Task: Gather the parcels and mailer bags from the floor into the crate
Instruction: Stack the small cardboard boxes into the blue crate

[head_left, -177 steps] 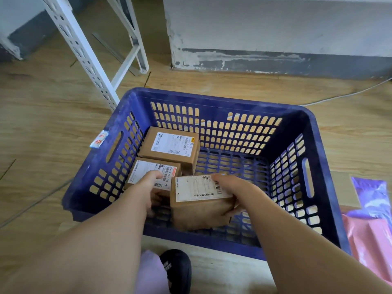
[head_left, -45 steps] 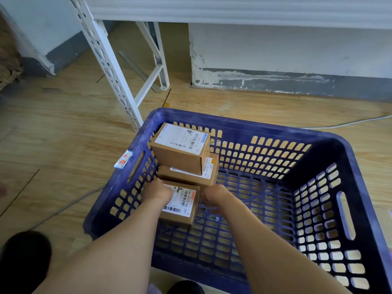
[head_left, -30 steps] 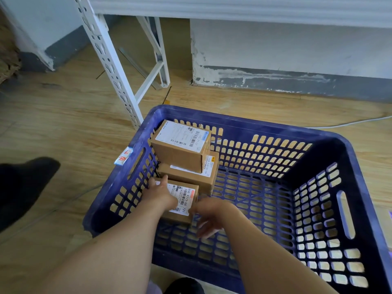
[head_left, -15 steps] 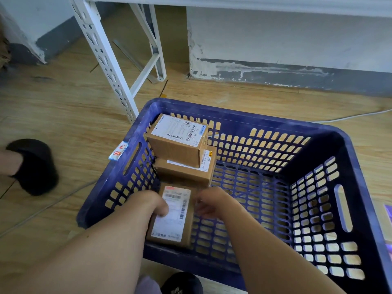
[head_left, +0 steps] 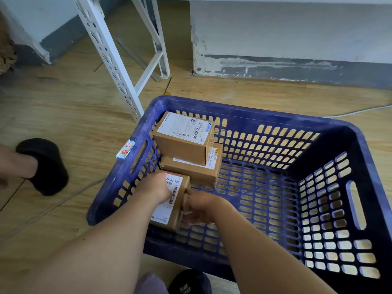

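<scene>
Cardboard parcel (head_left: 173,205) in blue crate (head_left: 244,116) | left hand (head_left: 154,187) on top, fingers hidden | right hand (head_left: 201,207) seemingly grips its side

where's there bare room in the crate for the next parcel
Free: the blue crate floor from the boxes to its right and far walls. Crowded: along the left wall, two stacked boxes and a third box held by the left hand and right hand.

Blue slotted crate (head_left: 244,112), 3 brown white-labelled parcels (head_left: 180,149), tan wood-grain floor (head_left: 63,115).
</scene>
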Demonstrator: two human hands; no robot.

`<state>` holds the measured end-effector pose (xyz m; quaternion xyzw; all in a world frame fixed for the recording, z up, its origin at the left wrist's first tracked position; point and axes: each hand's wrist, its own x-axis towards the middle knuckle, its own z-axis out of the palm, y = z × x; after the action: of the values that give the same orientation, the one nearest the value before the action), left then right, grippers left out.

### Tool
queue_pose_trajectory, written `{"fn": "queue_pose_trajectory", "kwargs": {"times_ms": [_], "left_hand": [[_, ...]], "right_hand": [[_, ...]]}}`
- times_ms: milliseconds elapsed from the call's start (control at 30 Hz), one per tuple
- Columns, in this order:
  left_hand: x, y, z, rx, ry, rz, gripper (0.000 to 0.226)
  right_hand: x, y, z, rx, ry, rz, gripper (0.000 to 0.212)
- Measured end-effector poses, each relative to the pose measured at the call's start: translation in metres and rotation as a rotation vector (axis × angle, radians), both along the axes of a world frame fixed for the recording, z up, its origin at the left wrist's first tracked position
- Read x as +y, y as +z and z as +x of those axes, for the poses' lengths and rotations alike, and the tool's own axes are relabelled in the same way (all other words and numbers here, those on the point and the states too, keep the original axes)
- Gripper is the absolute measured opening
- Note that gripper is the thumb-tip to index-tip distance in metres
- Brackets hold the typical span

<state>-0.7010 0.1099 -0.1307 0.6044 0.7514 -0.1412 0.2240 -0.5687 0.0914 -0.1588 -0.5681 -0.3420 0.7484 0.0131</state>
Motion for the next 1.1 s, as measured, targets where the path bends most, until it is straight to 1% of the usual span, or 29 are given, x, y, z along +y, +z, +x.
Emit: {"fn": "queue_pose_trajectory", "kwargs": {"times_ms": [67, 133, 167, 267, 367, 400, 467, 533, 567, 667, 767, 867, 900, 1000, 1100], "left_hand": [[-0.003, -0.004, -0.003, -0.080, -0.002, -0.152, 0.047], [-0.005, -0.007, -0.005, -0.084, -0.029, -0.270, 0.063], [-0.006, -0.007, -0.006, -0.067, -0.056, -0.300, 0.068], [-0.005, -0.007, -0.002, -0.016, -0.147, -0.303, 0.067], [-0.003, -0.008, 0.002, 0.022, -0.175, -0.294, 0.066], [-0.002, -0.008, 0.004, 0.029, -0.173, -0.294, 0.066], [-0.001, -0.008, 0.006, 0.013, -0.157, -0.268, 0.062], [0.001, -0.005, 0.008, -0.012, -0.128, -0.201, 0.050], [0.002, -0.002, 0.010, -0.019, -0.122, -0.157, 0.042], [0.005, 0.009, 0.021, -0.037, -0.142, -0.050, 0.022], [0.008, 0.019, 0.037, -0.077, -0.171, 0.020, 0.015], [0.011, 0.031, 0.060, -0.133, -0.240, 0.099, 0.002], [0.012, 0.036, 0.068, -0.149, -0.260, 0.130, 0.000], [0.011, 0.054, 0.098, -0.209, -0.342, 0.212, 0.006], [0.006, 0.069, 0.127, -0.252, -0.416, 0.248, 0.006]], "right_hand": [[0.000, 0.002, 0.002, 0.013, -0.011, -0.002, 0.045], [-0.001, 0.002, 0.002, 0.017, -0.003, 0.009, 0.047], [0.000, 0.002, 0.002, 0.015, -0.002, 0.017, 0.050], [0.000, 0.001, 0.003, 0.019, 0.006, 0.022, 0.057], [0.003, 0.009, 0.003, -0.004, 0.021, 0.056, 0.056], [0.005, 0.012, 0.003, -0.024, 0.032, 0.080, 0.053], [0.007, 0.020, 0.008, -0.083, 0.045, 0.151, 0.041], [0.011, 0.025, 0.017, -0.159, 0.042, 0.212, 0.034], [0.012, 0.027, 0.024, -0.207, 0.047, 0.239, 0.033], [0.014, 0.032, 0.045, -0.354, 0.080, 0.319, 0.041], [0.013, 0.043, 0.071, -0.407, 0.026, 0.392, 0.040], [0.008, 0.062, 0.100, -0.446, -0.013, 0.434, 0.039], [0.006, 0.068, 0.108, -0.451, -0.025, 0.451, 0.039], [-0.003, 0.086, 0.133, -0.459, -0.105, 0.494, 0.038], [-0.016, 0.100, 0.159, -0.462, -0.198, 0.518, 0.038]]}}
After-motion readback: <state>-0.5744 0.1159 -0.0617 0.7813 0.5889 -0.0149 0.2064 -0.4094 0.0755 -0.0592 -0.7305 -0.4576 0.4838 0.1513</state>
